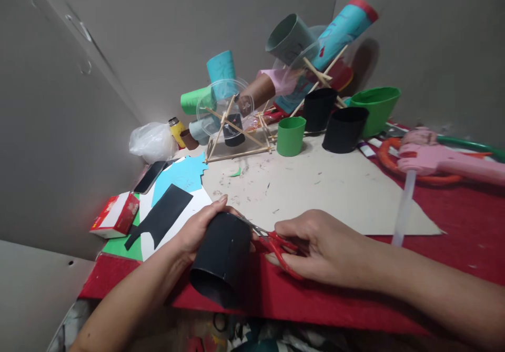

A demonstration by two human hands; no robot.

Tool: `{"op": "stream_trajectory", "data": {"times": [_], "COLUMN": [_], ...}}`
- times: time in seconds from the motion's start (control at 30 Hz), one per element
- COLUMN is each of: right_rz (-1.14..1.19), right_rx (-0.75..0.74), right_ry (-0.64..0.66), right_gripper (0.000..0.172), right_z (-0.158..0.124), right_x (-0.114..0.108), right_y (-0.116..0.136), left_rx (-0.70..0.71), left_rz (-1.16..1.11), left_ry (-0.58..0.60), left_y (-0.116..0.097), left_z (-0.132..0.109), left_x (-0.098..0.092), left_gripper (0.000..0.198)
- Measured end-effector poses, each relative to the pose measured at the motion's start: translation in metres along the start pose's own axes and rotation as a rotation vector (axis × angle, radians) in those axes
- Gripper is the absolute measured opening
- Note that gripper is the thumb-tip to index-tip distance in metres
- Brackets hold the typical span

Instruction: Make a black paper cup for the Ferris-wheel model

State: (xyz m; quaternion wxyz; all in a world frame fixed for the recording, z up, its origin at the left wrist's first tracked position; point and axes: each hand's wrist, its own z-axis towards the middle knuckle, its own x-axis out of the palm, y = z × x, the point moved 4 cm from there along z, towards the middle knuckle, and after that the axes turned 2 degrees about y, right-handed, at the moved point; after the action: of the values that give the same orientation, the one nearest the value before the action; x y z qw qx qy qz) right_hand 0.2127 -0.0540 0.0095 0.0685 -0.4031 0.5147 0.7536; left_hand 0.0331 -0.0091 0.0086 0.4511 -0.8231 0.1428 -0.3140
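Observation:
A black paper cup (223,254) lies tilted at the near edge of the table, its open end facing down toward me. My left hand (197,228) wraps around its far side, and most of those fingers are hidden behind the paper. My right hand (315,244) grips red-handled scissors (282,252) through the loops. The metal blades point left and meet the far rim of the cup; whether they bite into the paper I cannot tell.
A stick-framed wheel (226,115) with paper cups stands at the back. A green cup (291,136) and black cups (345,131) stand right of it. A pink glue gun (442,157) lies at right. Cut black paper (168,212), a phone (150,177) and a red box (115,215) lie left.

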Motion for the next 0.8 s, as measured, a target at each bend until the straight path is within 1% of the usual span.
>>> {"op": "stream_trajectory", "data": {"times": [0.1,0.33,0.43,0.57,0.8], "right_rz": [-0.016,-0.001,0.003,0.005,-0.052], "right_rx": [-0.007,-0.038,-0.068,-0.073,-0.087], "right_ry": [-0.003,-0.014,-0.012,0.002,0.029], "right_gripper": [0.032,0.032,0.031,0.031,0.029], "right_z": [0.0003,-0.0010,-0.0009,0.0001,-0.0009], "right_x": [0.0009,-0.0008,-0.0022,-0.0021,-0.0011], "right_y": [-0.0004,-0.0010,0.0003,0.0003,-0.0016], "left_rx": [0.009,-0.011,-0.003,0.004,-0.008], "left_rz": [0.024,0.095,0.111,0.125,0.095], "left_ry": [-0.036,-0.068,-0.069,-0.079,-0.048], "left_y": [-0.0011,-0.0073,-0.0071,-0.0054,-0.0075], "left_z": [-0.0005,-0.0036,-0.0033,-0.0027,-0.0042], "left_x": [-0.0001,0.0059,0.0055,0.0029,0.0055], "left_gripper": [0.047,0.049,0.050,0.051,0.048]}}
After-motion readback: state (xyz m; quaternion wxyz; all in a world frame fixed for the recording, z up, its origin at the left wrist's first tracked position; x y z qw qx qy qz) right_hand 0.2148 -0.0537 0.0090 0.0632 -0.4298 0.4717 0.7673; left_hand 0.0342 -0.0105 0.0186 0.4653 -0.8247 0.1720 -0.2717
